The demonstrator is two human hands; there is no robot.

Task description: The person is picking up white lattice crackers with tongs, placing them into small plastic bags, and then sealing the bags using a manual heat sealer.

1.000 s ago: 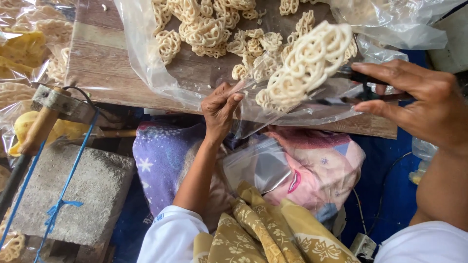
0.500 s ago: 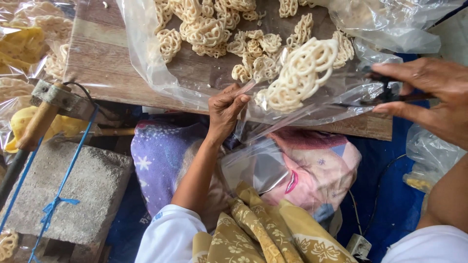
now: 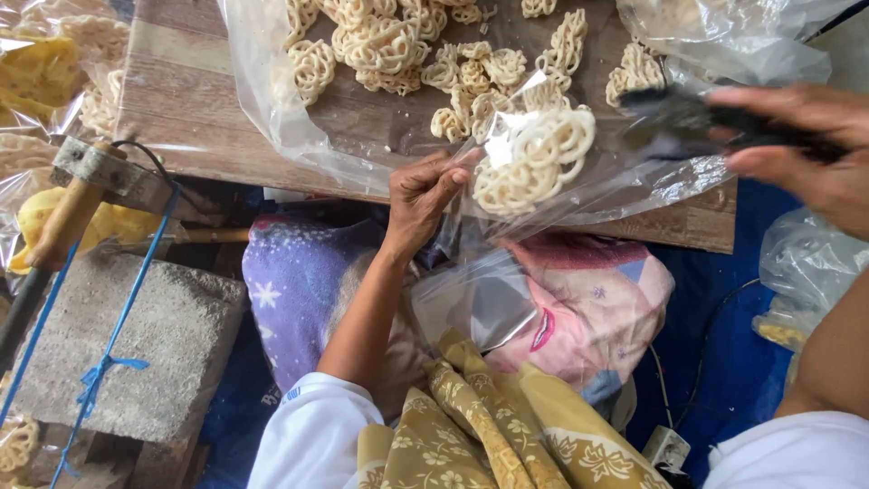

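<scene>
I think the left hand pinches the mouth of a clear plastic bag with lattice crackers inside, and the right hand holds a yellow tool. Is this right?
One detail is wrong: the tool in the right hand is black, not yellow, though blurred, as the head view shows. The rest stands: the left hand pinches the mouth of the clear plastic bag with lattice crackers inside.

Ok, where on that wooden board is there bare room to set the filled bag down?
The wooden board is bare along its left strip, between the plastic sheet's edge and the bagged crackers at far left. A narrower bare strip lies at the near right corner. The middle is crowded with loose crackers. The left hand pinches the filled bag.
</scene>
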